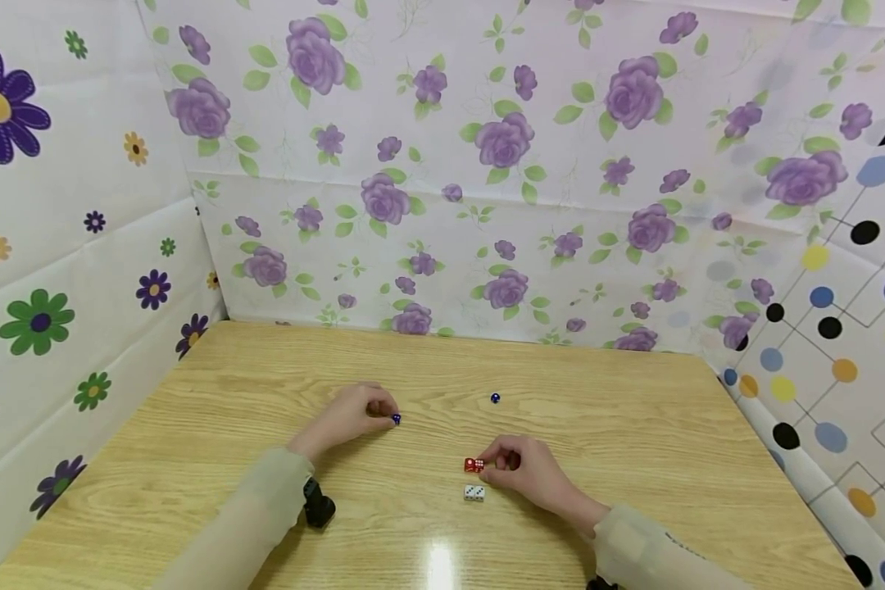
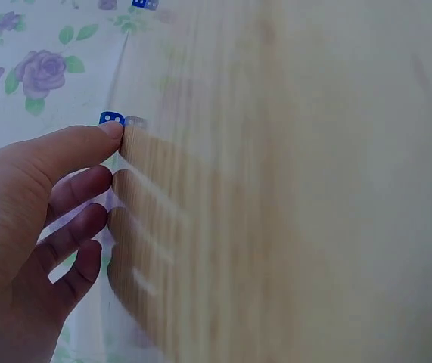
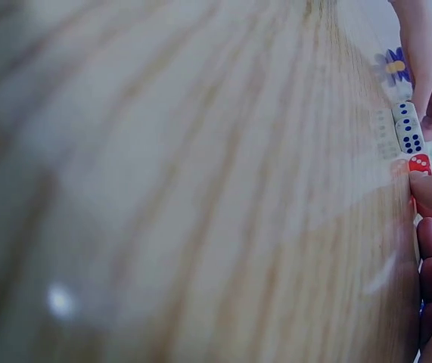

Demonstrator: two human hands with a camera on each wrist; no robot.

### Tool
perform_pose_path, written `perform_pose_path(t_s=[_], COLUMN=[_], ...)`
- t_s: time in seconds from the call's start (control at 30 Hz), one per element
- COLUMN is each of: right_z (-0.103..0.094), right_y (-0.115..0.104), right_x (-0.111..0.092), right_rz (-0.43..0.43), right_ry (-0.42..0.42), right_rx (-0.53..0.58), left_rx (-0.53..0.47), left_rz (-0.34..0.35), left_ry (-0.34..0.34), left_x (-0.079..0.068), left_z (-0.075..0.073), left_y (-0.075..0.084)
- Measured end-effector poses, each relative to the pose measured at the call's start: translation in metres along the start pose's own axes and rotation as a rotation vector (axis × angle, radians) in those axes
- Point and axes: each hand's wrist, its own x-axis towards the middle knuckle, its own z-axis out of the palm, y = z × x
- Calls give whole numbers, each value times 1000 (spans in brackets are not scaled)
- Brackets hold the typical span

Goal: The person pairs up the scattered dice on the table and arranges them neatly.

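At the left of the table, my left hand (image 1: pixel 356 412) pinches a small blue die (image 1: pixel 396 419) with white dots, low at the tabletop. The left wrist view has this blue die (image 2: pixel 111 118) at the thumb tip, the other fingers loosely bent below. My right hand (image 1: pixel 527 471) holds the right one of two red dice (image 1: pixel 474 465) that stand side by side. Just in front of them sits a pair of white dice (image 1: pixel 474 493) with dark dots. In the right wrist view, my thumb is on the red die (image 3: pixel 420 163) beside the white dice (image 3: pixel 408 128).
A second blue die (image 1: pixel 496 398) lies farther back on the wooden table (image 1: pixel 597 385). Flowered cloth (image 1: pixel 450 238) hangs along the table's back edge, with patterned cloths at both sides. A black strap mount (image 1: pixel 317 506) sits under the left wrist.
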Motion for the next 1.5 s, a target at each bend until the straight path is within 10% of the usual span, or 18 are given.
perform_pose_path(t_s=[1.5], right_z=[1], right_y=[-1], right_x=[1], right_rz=[-8], right_ry=[14], right_rx=[6], left_rx=[41], left_rz=[92], left_ry=[-18], left_x=[32], left_z=[58], left_y=[69])
